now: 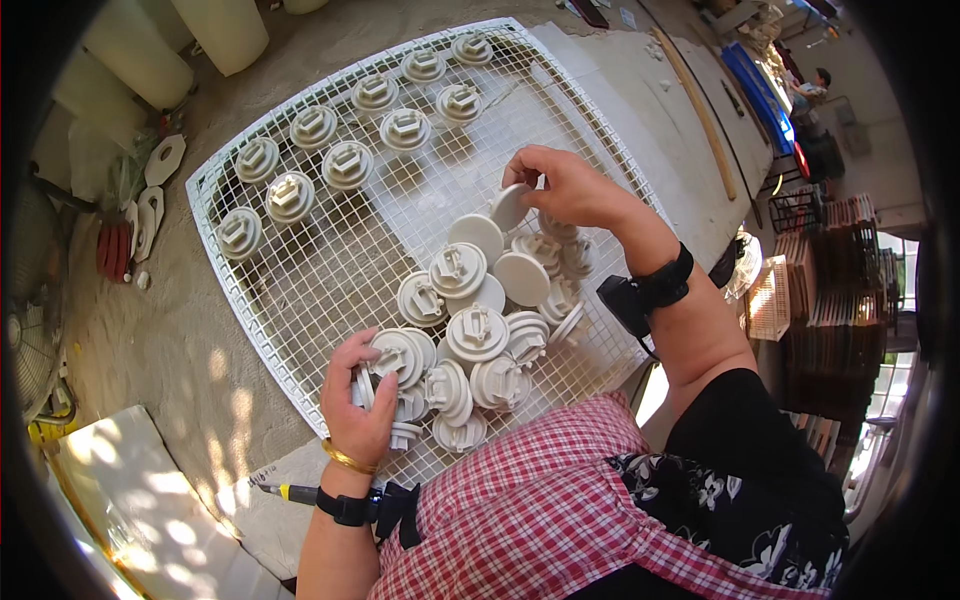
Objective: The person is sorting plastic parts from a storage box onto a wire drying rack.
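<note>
A heap of round off-white discs with raised slotted blocks on one face (478,333) lies on the near side of a white wire-mesh rack (300,262). My right hand (565,185) pinches one disc (511,207) by its rim at the heap's far edge, its flat face showing. At the near left of the heap, my left hand (357,405) curls thumb and fingers around another disc (395,357); its fingertips are partly hidden among the pieces. Separate discs, block side up (347,165), stand in spaced rows along the rack's far left part.
Tall pale cylinders (135,50) stand at the far left, with red curved pieces (114,250) on the floor. A fan (30,340) is at the left edge. A long wooden strip (700,120) lies right of the rack. Stacked trays (835,290) and a distant person (815,88) are at the right.
</note>
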A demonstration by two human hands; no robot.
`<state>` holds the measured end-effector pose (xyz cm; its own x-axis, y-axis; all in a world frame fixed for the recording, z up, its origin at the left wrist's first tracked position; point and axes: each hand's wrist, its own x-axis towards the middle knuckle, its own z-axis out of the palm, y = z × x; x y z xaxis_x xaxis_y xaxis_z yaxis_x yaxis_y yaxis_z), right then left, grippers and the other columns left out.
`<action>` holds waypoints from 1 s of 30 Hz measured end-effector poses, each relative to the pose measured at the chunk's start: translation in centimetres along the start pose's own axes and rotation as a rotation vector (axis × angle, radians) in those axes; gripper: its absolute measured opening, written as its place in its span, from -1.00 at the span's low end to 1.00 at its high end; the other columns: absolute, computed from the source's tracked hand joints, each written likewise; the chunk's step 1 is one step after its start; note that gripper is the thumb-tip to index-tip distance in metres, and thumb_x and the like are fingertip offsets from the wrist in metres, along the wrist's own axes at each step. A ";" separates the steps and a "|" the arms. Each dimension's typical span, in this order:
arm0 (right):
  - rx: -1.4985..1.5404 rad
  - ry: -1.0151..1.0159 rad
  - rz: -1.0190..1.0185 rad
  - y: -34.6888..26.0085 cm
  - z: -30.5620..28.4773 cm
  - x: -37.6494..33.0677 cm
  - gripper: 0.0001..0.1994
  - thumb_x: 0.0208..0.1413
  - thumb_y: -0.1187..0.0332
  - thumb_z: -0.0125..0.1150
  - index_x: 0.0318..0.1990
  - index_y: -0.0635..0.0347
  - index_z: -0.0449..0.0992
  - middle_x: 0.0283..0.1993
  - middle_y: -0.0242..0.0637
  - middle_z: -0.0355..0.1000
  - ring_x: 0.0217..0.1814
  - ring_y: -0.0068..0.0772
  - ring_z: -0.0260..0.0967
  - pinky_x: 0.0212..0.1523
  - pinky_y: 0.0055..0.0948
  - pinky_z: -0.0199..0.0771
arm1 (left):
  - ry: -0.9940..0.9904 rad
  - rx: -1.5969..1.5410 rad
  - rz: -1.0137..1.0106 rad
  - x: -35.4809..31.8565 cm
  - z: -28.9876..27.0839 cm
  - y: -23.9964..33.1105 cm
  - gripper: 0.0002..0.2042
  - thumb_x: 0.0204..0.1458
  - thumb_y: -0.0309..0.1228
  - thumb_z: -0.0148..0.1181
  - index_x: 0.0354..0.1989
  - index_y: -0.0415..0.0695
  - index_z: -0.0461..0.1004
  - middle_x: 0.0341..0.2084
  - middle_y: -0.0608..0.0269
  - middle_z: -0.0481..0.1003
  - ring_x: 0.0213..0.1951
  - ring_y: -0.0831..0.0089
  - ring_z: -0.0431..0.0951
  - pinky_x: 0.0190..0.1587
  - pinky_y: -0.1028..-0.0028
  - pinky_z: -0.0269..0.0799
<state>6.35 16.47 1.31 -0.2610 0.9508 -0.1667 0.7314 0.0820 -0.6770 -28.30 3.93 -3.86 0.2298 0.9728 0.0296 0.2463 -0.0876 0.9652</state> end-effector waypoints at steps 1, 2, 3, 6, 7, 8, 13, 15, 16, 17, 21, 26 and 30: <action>-0.004 0.005 -0.001 0.4 -0.1 0.1 -0.76 -0.04 0.64 0.19 -0.19 0.17 0.49 -0.30 -0.36 0.41 -0.26 -0.46 0.34 -0.19 -0.46 0.37 | 0.001 0.002 -0.003 0.0 0.0 0.0 -0.68 -0.06 -0.58 0.17 -0.08 -0.16 0.37 0.04 0.06 0.43 0.04 0.31 0.43 0.15 0.37 0.27; 0.000 0.116 0.018 0.7 -0.2 0.2 -0.77 -0.04 0.64 0.21 -0.20 0.19 0.48 -0.30 -0.37 0.41 -0.27 -0.47 0.33 -0.19 -0.45 0.37 | 0.003 0.003 -0.006 0.0 0.0 0.0 -0.68 -0.06 -0.58 0.17 -0.08 -0.16 0.37 0.04 0.06 0.43 0.04 0.32 0.43 0.15 0.37 0.27; 0.004 0.228 0.037 1.1 -0.3 0.3 -0.77 -0.05 0.64 0.22 -0.20 0.20 0.48 -0.30 -0.37 0.41 -0.27 -0.47 0.32 -0.19 -0.45 0.37 | 0.002 0.001 0.001 0.0 0.0 0.0 -0.68 -0.06 -0.58 0.17 -0.08 -0.16 0.37 0.04 0.06 0.43 0.04 0.32 0.43 0.15 0.37 0.27; -0.211 0.408 -0.175 2.6 0.1 0.4 -0.80 -0.08 0.66 0.21 -0.28 0.22 0.45 -0.28 -0.29 0.37 -0.24 -0.29 0.35 -0.20 -0.38 0.38 | -0.012 -0.005 -0.024 0.0 0.1 0.1 -0.69 -0.06 -0.59 0.15 -0.10 -0.16 0.36 0.05 0.05 0.42 0.06 0.29 0.42 0.17 0.35 0.25; -0.329 0.441 -0.286 2.7 0.3 0.4 -0.80 -0.10 0.67 0.19 -0.30 0.22 0.43 -0.27 -0.25 0.36 -0.22 -0.21 0.36 -0.20 -0.34 0.39 | -0.013 -0.006 -0.020 0.0 0.0 0.1 -0.69 -0.06 -0.59 0.15 -0.10 -0.16 0.36 0.05 0.05 0.42 0.06 0.29 0.42 0.17 0.35 0.25; -0.384 0.413 -0.290 2.3 0.4 -0.1 -0.80 -0.11 0.67 0.17 -0.31 0.21 0.42 -0.25 -0.19 0.34 -0.17 -0.10 0.36 -0.18 -0.29 0.39 | -0.005 -0.020 -0.031 -0.1 0.1 0.2 -0.70 -0.06 -0.59 0.15 -0.11 -0.17 0.36 0.05 0.05 0.42 0.07 0.28 0.42 0.18 0.35 0.25; -0.370 0.347 -0.173 3.6 0.8 -2.3 -0.80 -0.08 0.63 0.19 -0.28 0.16 0.43 -0.24 -0.20 0.35 -0.14 -0.09 0.35 -0.12 -0.23 0.39 | 0.007 -0.008 -0.012 0.0 0.0 0.2 -0.71 -0.07 -0.58 0.15 -0.13 -0.17 0.36 0.04 0.05 0.43 0.06 0.28 0.42 0.17 0.34 0.25; -0.282 0.365 -0.107 3.8 0.6 -2.3 -0.81 -0.07 0.60 0.20 -0.27 0.14 0.46 -0.24 -0.21 0.36 -0.11 -0.08 0.35 -0.10 -0.21 0.38 | 0.005 0.000 -0.012 0.1 0.0 0.1 -0.70 -0.07 -0.57 0.15 -0.12 -0.16 0.36 0.04 0.05 0.43 0.04 0.30 0.42 0.15 0.35 0.26; -0.203 0.374 -0.035 3.3 0.5 -2.0 -0.78 -0.06 0.58 0.21 -0.21 0.14 0.47 -0.20 -0.20 0.36 -0.08 -0.07 0.35 -0.07 -0.21 0.38 | -0.001 0.009 -0.013 0.1 0.0 0.0 -0.70 -0.07 -0.57 0.15 -0.11 -0.16 0.36 0.04 0.06 0.43 0.02 0.32 0.42 0.14 0.37 0.26; -0.123 0.383 0.037 2.8 0.5 -1.7 -0.75 -0.05 0.56 0.22 -0.16 0.13 0.48 -0.16 -0.19 0.36 -0.04 -0.07 0.34 -0.04 -0.22 0.38 | -0.002 0.010 -0.012 0.1 0.0 0.0 -0.70 -0.07 -0.57 0.15 -0.11 -0.16 0.36 0.04 0.06 0.43 0.02 0.32 0.42 0.14 0.37 0.26; -0.204 0.436 -0.022 1.7 1.0 0.0 -0.66 0.01 0.52 0.22 -0.01 0.15 0.45 -0.10 -0.17 0.36 -0.02 -0.11 0.35 0.00 -0.28 0.38 | 0.009 -0.023 -0.018 -0.1 0.2 -0.3 -0.69 -0.07 -0.56 0.16 -0.09 -0.16 0.37 0.04 0.09 0.43 -0.01 0.37 0.42 0.12 0.40 0.26; -0.313 0.317 -0.010 2.8 0.9 1.4 -0.64 -0.02 0.51 0.21 0.00 0.18 0.46 -0.02 -0.13 0.34 0.07 -0.01 0.32 0.06 -0.21 0.39 | 0.008 -0.041 -0.023 -0.1 0.2 -0.2 -0.68 -0.08 -0.58 0.16 -0.09 -0.17 0.37 0.03 0.11 0.42 -0.01 0.38 0.41 0.12 0.41 0.26; -0.360 0.266 0.027 2.6 0.5 1.5 -0.66 -0.02 0.47 0.23 -0.02 0.22 0.45 -0.04 -0.08 0.36 0.03 0.03 0.35 0.04 -0.20 0.41 | 0.034 0.008 -0.020 0.0 0.1 -0.1 -0.70 -0.12 -0.57 0.21 -0.15 -0.17 0.38 -0.02 0.00 0.47 0.01 0.17 0.48 0.12 0.30 0.32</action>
<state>7.57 17.96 -1.04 -0.1024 0.9939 0.0414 0.9205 0.1105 -0.3749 -28.21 3.88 -3.95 0.1925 0.9811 0.0192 0.2577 -0.0694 0.9637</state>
